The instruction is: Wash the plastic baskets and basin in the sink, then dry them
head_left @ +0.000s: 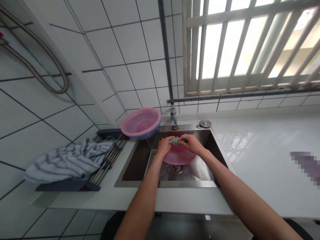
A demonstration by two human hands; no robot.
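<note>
Over the sink, my left hand and my right hand are close together, both with closed fingers. A small, bunched piece of light green cloth is stretched between them, each hand gripping one side. Its exact kind is hard to make out. Just below sits a pink basin inside the steel sink, its far part partly covered by my hands. The drain shows in front of the basin. Behind my hands stands the faucet.
Stacked pink and blue basins lean at the sink's back left corner. A striped towel lies on a metal rack at left. A round drain cover rests behind the sink. The white counter extends right; a blurred-out patch covers its edge.
</note>
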